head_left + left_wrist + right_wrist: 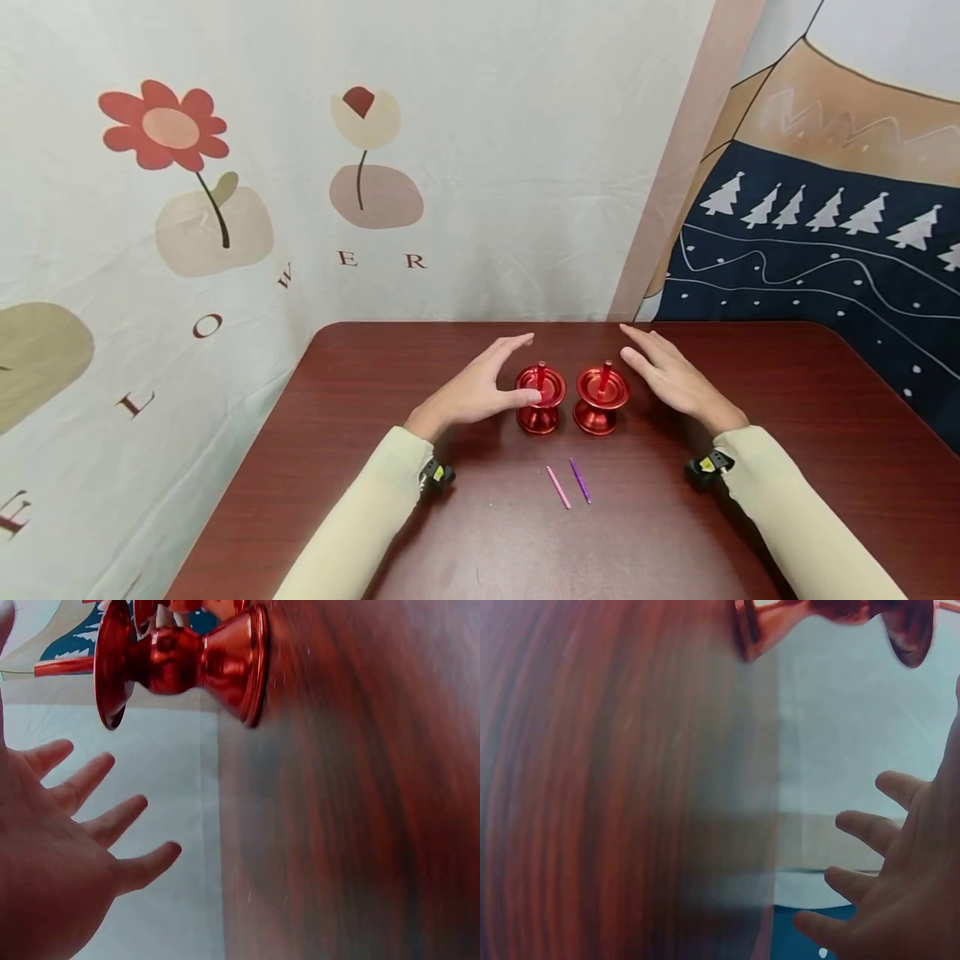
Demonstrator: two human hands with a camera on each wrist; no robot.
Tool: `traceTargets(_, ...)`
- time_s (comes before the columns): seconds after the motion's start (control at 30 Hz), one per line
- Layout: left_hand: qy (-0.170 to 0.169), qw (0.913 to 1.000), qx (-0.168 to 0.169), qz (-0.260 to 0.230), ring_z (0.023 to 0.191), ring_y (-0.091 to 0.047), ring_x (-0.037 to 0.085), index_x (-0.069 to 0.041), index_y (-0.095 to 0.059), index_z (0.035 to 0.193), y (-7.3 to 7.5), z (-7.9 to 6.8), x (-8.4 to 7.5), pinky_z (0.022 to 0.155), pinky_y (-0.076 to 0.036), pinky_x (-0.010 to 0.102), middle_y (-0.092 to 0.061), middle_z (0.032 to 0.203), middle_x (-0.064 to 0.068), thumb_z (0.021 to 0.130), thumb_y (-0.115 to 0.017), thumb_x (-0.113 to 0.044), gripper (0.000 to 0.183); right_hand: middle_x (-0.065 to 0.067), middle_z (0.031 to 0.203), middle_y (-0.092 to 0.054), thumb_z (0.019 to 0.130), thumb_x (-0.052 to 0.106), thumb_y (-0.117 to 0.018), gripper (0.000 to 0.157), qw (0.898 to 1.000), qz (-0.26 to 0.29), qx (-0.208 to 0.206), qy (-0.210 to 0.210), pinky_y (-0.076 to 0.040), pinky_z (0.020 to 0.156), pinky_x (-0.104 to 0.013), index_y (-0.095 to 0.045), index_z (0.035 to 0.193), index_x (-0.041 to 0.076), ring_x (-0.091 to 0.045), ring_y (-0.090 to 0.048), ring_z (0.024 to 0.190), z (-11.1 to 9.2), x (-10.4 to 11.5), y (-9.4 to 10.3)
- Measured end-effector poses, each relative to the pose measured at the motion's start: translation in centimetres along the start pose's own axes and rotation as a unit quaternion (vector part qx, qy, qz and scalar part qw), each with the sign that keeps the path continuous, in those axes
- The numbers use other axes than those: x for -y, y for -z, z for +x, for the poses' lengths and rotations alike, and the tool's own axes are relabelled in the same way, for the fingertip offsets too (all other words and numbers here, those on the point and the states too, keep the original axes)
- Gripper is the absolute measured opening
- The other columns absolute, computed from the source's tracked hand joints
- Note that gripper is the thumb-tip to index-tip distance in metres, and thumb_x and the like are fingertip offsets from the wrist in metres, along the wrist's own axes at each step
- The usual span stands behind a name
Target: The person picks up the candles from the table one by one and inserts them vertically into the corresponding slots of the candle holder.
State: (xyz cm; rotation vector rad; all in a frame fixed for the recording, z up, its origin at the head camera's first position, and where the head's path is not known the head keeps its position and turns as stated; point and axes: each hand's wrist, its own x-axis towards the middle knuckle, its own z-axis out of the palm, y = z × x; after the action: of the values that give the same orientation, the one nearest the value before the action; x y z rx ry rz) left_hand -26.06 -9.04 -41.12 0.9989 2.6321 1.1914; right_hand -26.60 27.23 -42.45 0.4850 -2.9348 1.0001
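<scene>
Two shiny red metal candle holders stand upright side by side, each with a wide dish, a flared base and a thin red post rising from the dish. My left hand is spread beside the left candle holder; its thumb overlaps the dish in the head view. In the left wrist view the fingers are extended, apart from the candle holder. On the other side, my right hand hovers by the right candle holder, fingers extended and holding nothing.
A thin pink stick and a thin purple stick lie in front of the holders on the dark red wooden table. Behind the table's far edge hangs a pale printed cloth, with a dark blue tree-patterned one at right.
</scene>
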Motion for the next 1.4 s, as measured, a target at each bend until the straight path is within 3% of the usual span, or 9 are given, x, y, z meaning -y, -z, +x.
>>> traceTargets(0.2, -0.025, 0.9995, 0.003, -0.019, 0.153, -0.044, 0.031, -0.016, -0.039, 0.170, -0.6, 0.2, 0.1, 0.125, -0.038, 0.054, -0.050, 0.165, 0.009, 0.092, -0.086, -0.046, 0.095, -0.025, 0.174, -0.033, 0.118, 0.046, -0.045, 0.067, 0.999, 0.045, 0.009, 0.003, -0.019, 0.125, -0.077, -0.035, 0.172, 0.008, -0.051, -0.027, 0.160, -0.2, 1.0, 0.0)
traceTargets(0.43, -0.025, 0.9995, -0.002, -0.018, 0.144, -0.052, 0.018, -0.016, -0.046, 0.165, -1.1, 0.3, 0.0, 0.122, -0.043, 0.049, -0.059, 0.153, 0.002, 0.089, -0.090, -0.043, 0.092, -0.026, 0.168, -0.043, 0.119, 0.042, -0.043, 0.062, 0.996, 0.086, 0.013, 0.018, -0.023, 0.123, -0.077, -0.038, 0.170, 0.008, -0.050, -0.035, 0.156, -0.8, 1.2, -0.1)
traceTargets(0.57, -0.031, 0.9992, -0.004, -0.024, 0.140, -0.056, 0.018, -0.013, -0.047, 0.164, -1.2, 0.3, 0.0, 0.122, -0.043, 0.050, -0.061, 0.148, 0.001, 0.087, -0.093, -0.038, 0.093, -0.027, 0.162, -0.051, 0.119, 0.035, -0.043, 0.057, 0.992, 0.115, 0.003, 0.041, -0.027, 0.123, -0.074, -0.041, 0.167, 0.006, -0.049, -0.042, 0.152, -1.1, 1.1, -0.1)
traceTargets(0.7, -0.028, 0.9992, 0.000, -0.027, 0.138, -0.057, 0.019, -0.012, -0.048, 0.163, -1.3, 0.2, 0.0, 0.120, -0.045, 0.052, -0.061, 0.148, 0.003, 0.087, -0.093, -0.038, 0.093, -0.025, 0.158, -0.056, 0.119, 0.025, -0.045, 0.050, 0.985, 0.154, -0.008, 0.077, -0.041, 0.123, -0.049, -0.046, 0.164, 0.003, -0.047, -0.048, 0.148, -1.3, 0.9, -0.1)
traceTargets(0.83, -0.014, 0.9997, 0.007, -0.017, 0.138, -0.057, 0.019, -0.013, -0.048, 0.164, -1.4, 0.1, 0.0, 0.118, -0.047, 0.049, -0.061, 0.146, 0.003, 0.087, -0.092, -0.043, 0.093, -0.028, 0.155, -0.056, 0.118, 0.013, -0.044, 0.045, 0.969, 0.215, -0.013, 0.118, -0.049, 0.110, -0.022, -0.048, 0.160, -0.001, -0.038, -0.055, 0.141, -1.4, 0.5, -0.1)
traceTargets(0.97, -0.005, 0.9999, 0.012, -0.008, 0.138, -0.057, 0.019, -0.013, -0.049, 0.163, -1.5, 0.0, 0.1, 0.118, -0.047, 0.046, -0.060, 0.149, 0.002, 0.088, -0.091, -0.045, 0.093, -0.030, 0.150, -0.058, 0.116, 0.006, -0.043, 0.043, 0.955, 0.259, -0.021, 0.146, -0.055, 0.105, -0.026, -0.050, 0.158, -0.002, -0.026, -0.061, 0.135, -1.5, 0.1, 0.0)
traceTargets(1.17, -0.003, 0.9997, 0.017, -0.017, 0.137, -0.059, 0.020, -0.007, -0.048, 0.163, -1.7, 0.1, 0.3, 0.118, -0.048, 0.044, -0.059, 0.153, 0.005, 0.089, -0.091, -0.042, 0.092, -0.021, 0.147, -0.063, 0.112, 0.001, -0.047, 0.046, 0.945, 0.287, -0.030, 0.152, -0.058, 0.103, -0.029, -0.053, 0.158, 0.004, -0.025, -0.064, 0.131, -1.9, -0.2, 0.3)
traceTargets(1.4, 0.000, 0.9989, 0.026, -0.038, 0.132, -0.064, 0.021, -0.006, -0.047, 0.163, -1.7, 0.1, 0.6, 0.115, -0.051, 0.042, -0.062, 0.152, 0.007, 0.091, -0.089, -0.037, 0.089, -0.015, 0.137, -0.069, 0.105, -0.009, -0.053, 0.047, 0.933, 0.315, -0.038, 0.169, -0.060, 0.098, -0.028, -0.055, 0.152, -0.003, -0.020, -0.069, 0.121, -2.7, 0.0, 0.5)
